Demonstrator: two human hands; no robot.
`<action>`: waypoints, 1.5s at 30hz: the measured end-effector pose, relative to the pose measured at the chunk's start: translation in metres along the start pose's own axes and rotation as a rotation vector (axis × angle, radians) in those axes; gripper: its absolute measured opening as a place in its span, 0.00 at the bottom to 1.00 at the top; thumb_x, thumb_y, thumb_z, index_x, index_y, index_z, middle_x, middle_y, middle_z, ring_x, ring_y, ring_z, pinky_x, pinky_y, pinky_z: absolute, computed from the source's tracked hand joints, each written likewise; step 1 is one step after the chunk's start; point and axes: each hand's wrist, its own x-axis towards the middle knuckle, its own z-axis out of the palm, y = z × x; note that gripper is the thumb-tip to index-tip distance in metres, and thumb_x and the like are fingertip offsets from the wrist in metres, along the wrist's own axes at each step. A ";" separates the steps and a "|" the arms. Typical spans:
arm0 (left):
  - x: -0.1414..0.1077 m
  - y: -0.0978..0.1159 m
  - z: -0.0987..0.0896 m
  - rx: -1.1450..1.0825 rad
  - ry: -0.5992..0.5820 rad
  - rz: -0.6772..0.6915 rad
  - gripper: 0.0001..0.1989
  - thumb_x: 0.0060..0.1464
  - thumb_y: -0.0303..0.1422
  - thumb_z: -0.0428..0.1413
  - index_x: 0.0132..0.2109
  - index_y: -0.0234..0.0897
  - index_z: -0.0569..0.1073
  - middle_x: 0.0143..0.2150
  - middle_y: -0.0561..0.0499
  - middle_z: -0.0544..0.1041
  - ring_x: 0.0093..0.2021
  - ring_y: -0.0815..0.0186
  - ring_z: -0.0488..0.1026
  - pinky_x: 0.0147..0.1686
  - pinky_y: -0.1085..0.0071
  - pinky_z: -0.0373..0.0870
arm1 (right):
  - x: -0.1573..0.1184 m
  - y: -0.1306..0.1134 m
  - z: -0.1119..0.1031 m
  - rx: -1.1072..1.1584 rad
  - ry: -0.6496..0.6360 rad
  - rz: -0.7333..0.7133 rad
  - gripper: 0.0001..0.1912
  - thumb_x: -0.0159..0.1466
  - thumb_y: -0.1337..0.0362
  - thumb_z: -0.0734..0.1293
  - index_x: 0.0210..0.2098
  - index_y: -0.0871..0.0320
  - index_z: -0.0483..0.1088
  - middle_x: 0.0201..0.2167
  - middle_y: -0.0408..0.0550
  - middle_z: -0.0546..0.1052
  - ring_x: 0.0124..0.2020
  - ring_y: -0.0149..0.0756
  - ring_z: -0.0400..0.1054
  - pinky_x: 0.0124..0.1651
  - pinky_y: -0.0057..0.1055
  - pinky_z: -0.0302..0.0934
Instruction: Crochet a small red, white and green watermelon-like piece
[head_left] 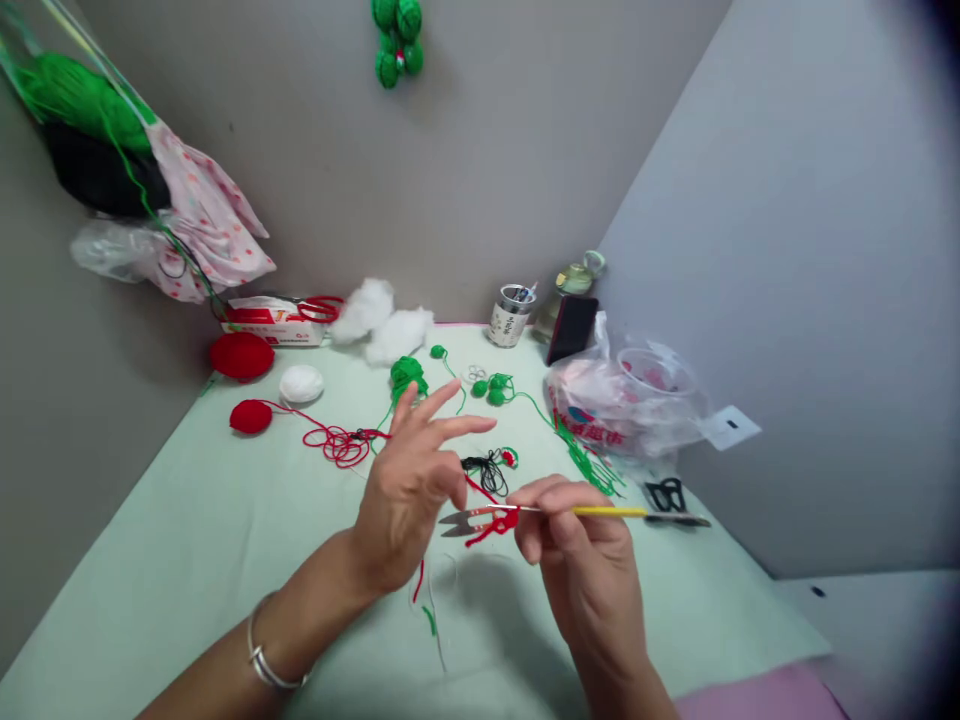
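Note:
My right hand [581, 540] pinches a crochet hook with a yellow handle [609, 512], its metal tip pointing left. A small piece of red crochet [506, 521] hangs at my right fingertips, on or beside the hook. My left hand [412, 480] is raised just left of it, fingers spread and thumb apart, with nothing visibly gripped. Red yarn [481, 488] passes behind that hand toward the crochet piece. Thread snips [461, 522] with orange handles show between the hands; whether they lie on the table or touch a hand I cannot tell.
A red yarn tangle [337, 445], black yarn [489, 470] and green yarn [407, 375] lie beyond my hands. White stuffing [399, 335], a can [513, 316], a phone [573, 328] and a plastic bag [630, 400] stand behind. Black-handled scissors [666, 494] lie right.

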 end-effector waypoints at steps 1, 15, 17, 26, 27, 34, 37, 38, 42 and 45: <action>-0.009 0.001 0.001 0.058 -0.037 -0.005 0.30 0.70 0.55 0.49 0.30 0.43 0.83 0.54 0.45 0.85 0.71 0.47 0.64 0.76 0.47 0.39 | -0.006 -0.001 -0.001 -0.037 0.007 -0.033 0.06 0.71 0.59 0.72 0.41 0.48 0.83 0.39 0.45 0.86 0.23 0.24 0.71 0.30 0.25 0.67; -0.106 0.039 0.033 -0.541 0.083 -0.617 0.24 0.53 0.37 0.73 0.57 0.47 0.84 0.34 0.54 0.75 0.34 0.69 0.66 0.34 0.73 0.61 | -0.086 -0.010 0.001 -0.342 -0.007 -0.278 0.12 0.74 0.68 0.66 0.48 0.47 0.81 0.41 0.44 0.85 0.29 0.28 0.72 0.31 0.27 0.70; -0.116 0.043 0.038 -0.546 0.128 -0.605 0.30 0.52 0.36 0.74 0.62 0.47 0.80 0.34 0.55 0.75 0.32 0.71 0.64 0.33 0.75 0.60 | -0.099 -0.013 0.000 -0.535 -0.029 -0.388 0.14 0.73 0.72 0.67 0.50 0.49 0.80 0.42 0.46 0.84 0.35 0.32 0.77 0.37 0.29 0.73; -0.129 0.051 0.050 -0.785 0.065 -0.761 0.31 0.52 0.36 0.73 0.62 0.40 0.79 0.33 0.56 0.73 0.24 0.77 0.51 0.23 0.76 0.49 | -0.107 -0.006 -0.001 -0.456 0.067 -0.350 0.13 0.72 0.72 0.68 0.46 0.49 0.82 0.40 0.45 0.85 0.39 0.33 0.79 0.42 0.29 0.75; -0.127 0.050 0.048 -0.783 0.068 -0.762 0.30 0.52 0.35 0.73 0.62 0.40 0.80 0.34 0.55 0.73 0.24 0.78 0.51 0.23 0.76 0.49 | -0.103 -0.006 -0.002 -0.347 0.062 -0.248 0.10 0.73 0.69 0.68 0.44 0.49 0.82 0.38 0.44 0.85 0.35 0.31 0.78 0.40 0.28 0.74; -0.126 0.036 0.031 -0.640 0.085 -0.712 0.29 0.53 0.38 0.72 0.61 0.43 0.80 0.35 0.55 0.71 0.25 0.75 0.56 0.23 0.75 0.52 | -0.102 -0.006 -0.005 -0.352 -0.023 -0.155 0.11 0.76 0.65 0.63 0.45 0.51 0.78 0.38 0.44 0.84 0.31 0.30 0.77 0.38 0.28 0.74; -0.130 0.031 0.029 -0.524 0.126 -0.677 0.29 0.54 0.38 0.72 0.62 0.43 0.80 0.35 0.56 0.71 0.26 0.76 0.57 0.26 0.76 0.56 | -0.107 -0.005 -0.005 -0.681 -0.128 -0.390 0.12 0.75 0.72 0.62 0.50 0.53 0.76 0.41 0.48 0.84 0.38 0.34 0.79 0.42 0.31 0.75; -0.132 0.030 0.030 -0.495 0.151 -0.666 0.29 0.54 0.38 0.72 0.63 0.42 0.79 0.35 0.56 0.71 0.27 0.75 0.58 0.28 0.76 0.58 | -0.108 -0.003 -0.004 -0.792 -0.178 -0.490 0.13 0.74 0.73 0.62 0.51 0.54 0.75 0.42 0.50 0.84 0.41 0.35 0.79 0.43 0.31 0.75; -0.135 0.029 0.034 -0.578 0.185 -0.713 0.33 0.53 0.37 0.73 0.65 0.40 0.77 0.33 0.57 0.70 0.27 0.75 0.57 0.27 0.78 0.58 | -0.112 0.007 -0.002 -1.133 -0.250 -0.797 0.15 0.72 0.75 0.65 0.55 0.58 0.76 0.45 0.55 0.81 0.48 0.39 0.79 0.46 0.32 0.76; -0.134 0.029 0.036 -0.805 0.111 -0.859 0.32 0.52 0.37 0.73 0.63 0.36 0.78 0.26 0.61 0.64 0.21 0.78 0.46 0.20 0.78 0.48 | -0.115 0.010 -0.003 -1.072 -0.147 -0.736 0.15 0.72 0.74 0.65 0.53 0.55 0.78 0.45 0.52 0.80 0.47 0.38 0.78 0.45 0.32 0.76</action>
